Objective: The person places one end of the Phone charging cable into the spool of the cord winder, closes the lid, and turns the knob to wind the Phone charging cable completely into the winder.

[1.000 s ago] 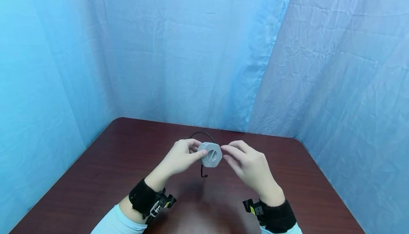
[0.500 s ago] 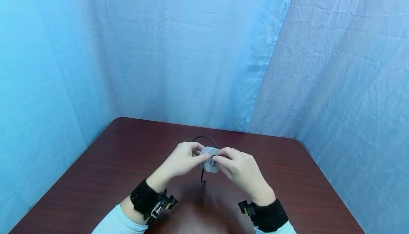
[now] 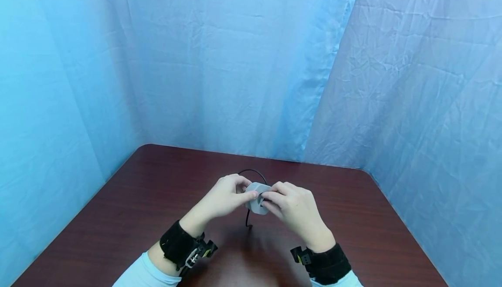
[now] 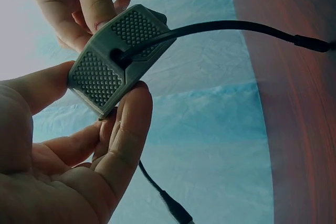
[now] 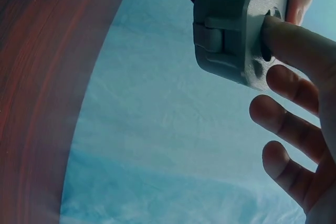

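A grey, hexagonal cable winder (image 3: 254,208) is held up over the table between both hands. My left hand (image 3: 219,197) grips it by its edges, thumb on the near side and fingers behind. My right hand (image 3: 298,208) has its thumb and index finger at the round recess in the face, pinching the ridge there. In the right wrist view the thumb (image 5: 299,45) reaches into that recess, while the other fingers hang loosely beside it. The left wrist view shows the winder's textured side (image 4: 97,80), where a black cable (image 4: 220,25) comes out of a hole.
A dark red-brown wooden table (image 3: 157,208) lies beneath the hands. Pale blue curtains (image 3: 235,60) enclose its far edge and sides. One cable end (image 4: 176,208) dangles below the winder. Black straps with small cameras (image 3: 178,243) are on both wrists.
My right hand has come leftward from beside the winder and put its thumb and index finger into the recess. The winder has sunk slightly and tilted in my left hand.
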`<state>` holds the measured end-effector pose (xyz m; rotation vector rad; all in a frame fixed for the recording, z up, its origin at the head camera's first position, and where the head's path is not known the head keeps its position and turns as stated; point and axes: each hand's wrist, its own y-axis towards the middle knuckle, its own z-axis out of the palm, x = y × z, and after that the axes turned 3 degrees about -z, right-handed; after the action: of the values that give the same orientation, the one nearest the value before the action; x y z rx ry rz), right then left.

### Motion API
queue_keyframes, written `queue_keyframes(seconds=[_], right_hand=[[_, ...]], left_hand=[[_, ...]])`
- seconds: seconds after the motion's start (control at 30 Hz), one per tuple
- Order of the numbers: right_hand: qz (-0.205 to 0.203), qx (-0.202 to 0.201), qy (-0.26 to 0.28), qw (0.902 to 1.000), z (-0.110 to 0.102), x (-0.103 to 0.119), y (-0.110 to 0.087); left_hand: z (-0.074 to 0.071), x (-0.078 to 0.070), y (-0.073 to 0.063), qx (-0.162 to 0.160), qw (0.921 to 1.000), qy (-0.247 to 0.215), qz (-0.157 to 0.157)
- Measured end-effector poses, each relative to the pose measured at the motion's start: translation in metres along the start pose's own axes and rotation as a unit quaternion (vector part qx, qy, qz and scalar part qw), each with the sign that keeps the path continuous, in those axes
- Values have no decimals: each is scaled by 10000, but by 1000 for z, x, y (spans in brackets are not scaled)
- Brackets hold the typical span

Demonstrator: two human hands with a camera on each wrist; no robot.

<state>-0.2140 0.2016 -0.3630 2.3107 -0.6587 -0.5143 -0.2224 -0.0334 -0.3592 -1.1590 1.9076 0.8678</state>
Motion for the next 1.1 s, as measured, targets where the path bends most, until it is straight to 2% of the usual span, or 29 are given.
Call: queue_keyframes(seconds=[0.23,0.6,0.87,1.1], right_hand=[[161,-344,-106,9992,1,2,1],[671,-929,141,9933,9,10,4],[1211,-845,153,9889,14,16,3],[1786,-880,350,9794,19,22,4]], left_hand=[[0,-2,-2,-140,9999,-20,100],[3,-7,-3,-726,9963,-55,453],[6,-8,-3,-844,9944,-177,613],[8,-10,-5,-887,9927,-252,777]])
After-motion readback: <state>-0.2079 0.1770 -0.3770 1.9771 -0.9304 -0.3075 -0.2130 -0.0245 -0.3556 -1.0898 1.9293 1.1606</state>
